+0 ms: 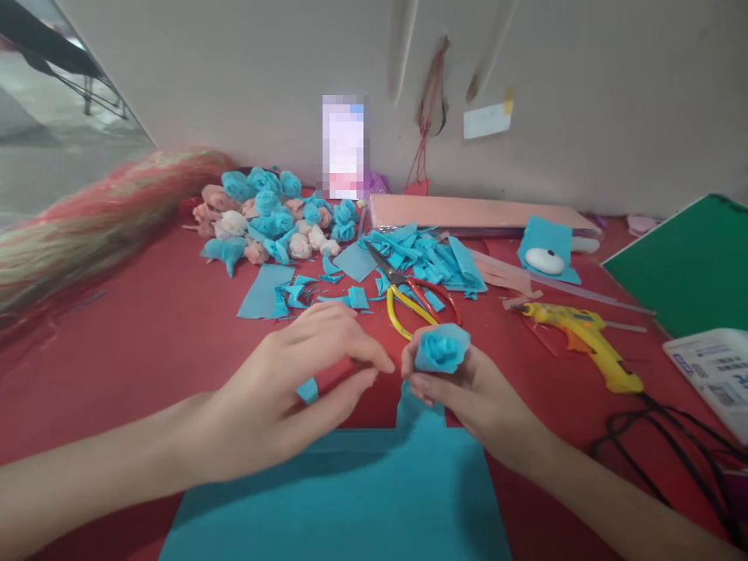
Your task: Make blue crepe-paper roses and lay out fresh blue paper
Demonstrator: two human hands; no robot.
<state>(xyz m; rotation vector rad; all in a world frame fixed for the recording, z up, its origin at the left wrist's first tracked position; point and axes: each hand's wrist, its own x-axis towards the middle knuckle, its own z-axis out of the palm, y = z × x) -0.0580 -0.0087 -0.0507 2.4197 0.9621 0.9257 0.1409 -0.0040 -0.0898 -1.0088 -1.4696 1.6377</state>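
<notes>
My right hand (473, 389) is closed round a blue crepe paper rose (442, 351), its layered petals facing up. Just left of it hovers my left hand (292, 389), thumb and forefinger apart with nothing visible between the tips. A small blue paper piece (307, 390) shows in the gap behind the left thumb; whether it touches the hand I cannot tell. Beneath both hands lies a large blue crepe sheet (339, 499), with a narrower blue strip (421, 409) below the rose. Beyond the right hand rest scissors (409, 292) with one yellow and one red handle.
Blue, pink and white paper roses (269, 218) are heaped at the back left, beside blue paper scraps (426, 257). A yellow glue gun (584, 335) with a black cord lies right, near a white mouse-like object (545, 261). A lit, blurred screen (344, 148) stands behind.
</notes>
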